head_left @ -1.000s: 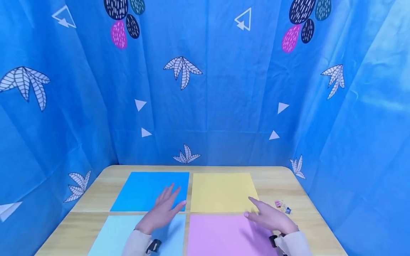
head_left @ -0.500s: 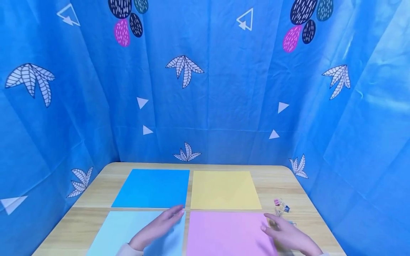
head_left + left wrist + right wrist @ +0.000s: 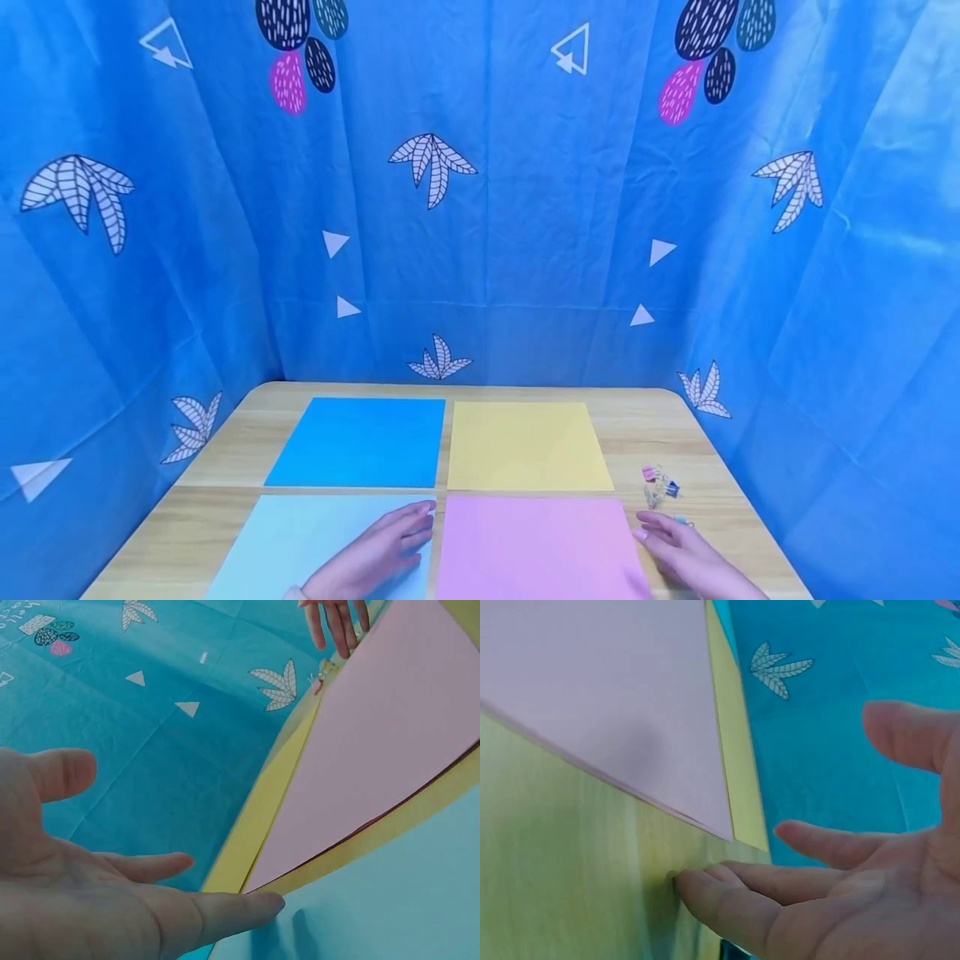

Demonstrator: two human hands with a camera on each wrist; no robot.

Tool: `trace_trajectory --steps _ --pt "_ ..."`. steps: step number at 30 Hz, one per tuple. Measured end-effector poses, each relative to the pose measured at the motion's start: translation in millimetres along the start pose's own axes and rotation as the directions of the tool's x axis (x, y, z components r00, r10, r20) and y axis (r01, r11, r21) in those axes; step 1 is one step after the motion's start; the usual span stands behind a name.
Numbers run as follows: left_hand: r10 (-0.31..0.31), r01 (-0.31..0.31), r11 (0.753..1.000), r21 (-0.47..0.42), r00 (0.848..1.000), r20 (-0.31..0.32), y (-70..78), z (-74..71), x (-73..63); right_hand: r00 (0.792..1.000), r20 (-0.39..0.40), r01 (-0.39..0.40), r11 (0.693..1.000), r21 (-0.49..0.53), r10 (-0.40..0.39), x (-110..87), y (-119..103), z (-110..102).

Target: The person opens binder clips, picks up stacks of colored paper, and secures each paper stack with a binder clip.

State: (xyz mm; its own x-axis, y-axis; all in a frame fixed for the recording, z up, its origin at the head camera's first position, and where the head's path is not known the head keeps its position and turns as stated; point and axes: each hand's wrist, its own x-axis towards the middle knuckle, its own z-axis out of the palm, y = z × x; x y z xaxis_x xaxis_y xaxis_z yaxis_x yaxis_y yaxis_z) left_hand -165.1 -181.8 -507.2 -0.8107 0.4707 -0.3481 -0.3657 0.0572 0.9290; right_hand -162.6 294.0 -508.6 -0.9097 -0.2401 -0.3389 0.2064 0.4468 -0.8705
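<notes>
My left hand (image 3: pixel 378 550) hovers over the light blue sheet (image 3: pixel 300 533), its fingers loosely extended and holding nothing. In the left wrist view that hand (image 3: pixel 112 900) has the thumb apart from the fingers. Just off the right edge of the pink sheet (image 3: pixel 532 550), my right hand (image 3: pixel 690 554) is relaxed and carries nothing. The right wrist view shows its fingertips (image 3: pixel 694 889) low over the wood. Beyond it lies a small group of binder clips: a pink one (image 3: pixel 649 473), a dark blue one (image 3: pixel 672 489), and a light blue one (image 3: pixel 680 521) partly hidden by the right hand.
A blue sheet (image 3: pixel 356 442) and a yellow sheet (image 3: pixel 528 446) lie at the back, making a two-by-two layout with the front sheets. Wooden table (image 3: pixel 195 508) shows around them. A patterned blue curtain (image 3: pixel 525 250) encloses the back and sides.
Both hands have drawn back toward the person. The left came off the blue sheet's area to over the light blue one; the right shifted rightward off the pink sheet, beside the clips.
</notes>
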Motion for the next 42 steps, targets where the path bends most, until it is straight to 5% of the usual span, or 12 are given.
trace_trajectory --steps 10,22,42 --pt "0.041 -0.037 0.993 -0.116 0.999 0.031 -4.2 7.6 -1.0 0.994 0.070 -0.094 0.966 0.241 0.079 0.9 3 1" --pt "0.088 -0.079 0.977 -0.196 0.996 0.036 -4.6 18.3 5.2 0.983 0.185 -0.063 0.922 0.381 -0.009 -0.7 11 -5" --pt "0.025 -0.050 0.974 -0.222 0.993 -0.113 -4.2 21.2 20.4 0.984 0.174 -0.091 0.929 0.358 0.029 -2.0 5 -6"
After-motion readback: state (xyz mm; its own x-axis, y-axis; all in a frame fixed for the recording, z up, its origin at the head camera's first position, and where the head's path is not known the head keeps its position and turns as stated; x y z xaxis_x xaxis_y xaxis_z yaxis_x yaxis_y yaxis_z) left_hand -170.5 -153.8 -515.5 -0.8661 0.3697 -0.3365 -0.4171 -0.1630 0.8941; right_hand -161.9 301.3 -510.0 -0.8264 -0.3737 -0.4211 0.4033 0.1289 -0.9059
